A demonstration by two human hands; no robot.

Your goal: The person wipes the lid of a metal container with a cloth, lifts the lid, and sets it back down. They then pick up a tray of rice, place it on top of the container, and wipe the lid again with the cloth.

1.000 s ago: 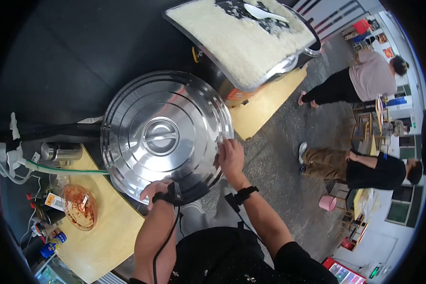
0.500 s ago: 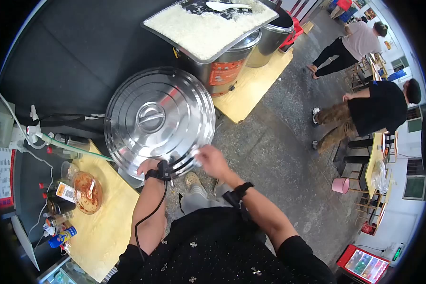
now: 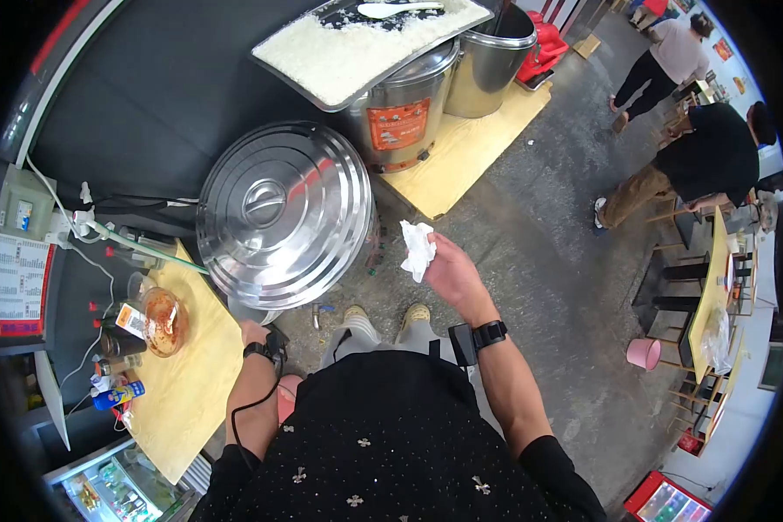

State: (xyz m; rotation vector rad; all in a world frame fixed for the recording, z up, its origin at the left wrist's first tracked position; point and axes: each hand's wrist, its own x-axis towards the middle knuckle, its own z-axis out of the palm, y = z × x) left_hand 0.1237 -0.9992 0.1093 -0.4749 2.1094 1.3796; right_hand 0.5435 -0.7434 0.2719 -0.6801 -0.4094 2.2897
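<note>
Eatery kitchen w/ dining area: lg steel pots [image 3: 313, 217], rice tray [image 3: 346, 16], tbls [image 3: 705, 309], drinks fridge [image 3: 668, 502]

A steel lid [image 3: 285, 216] blocks ahead-left; rightward, open floor [image 3: 548, 287] offers passage.

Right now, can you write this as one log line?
right hand: holding crumpled white tissue | left hand: near round shiny metal lid, grip unclear | crumpled white tissue: apart from lid

Tray [image 3: 344, 16] partly beyond the top edge
</note>
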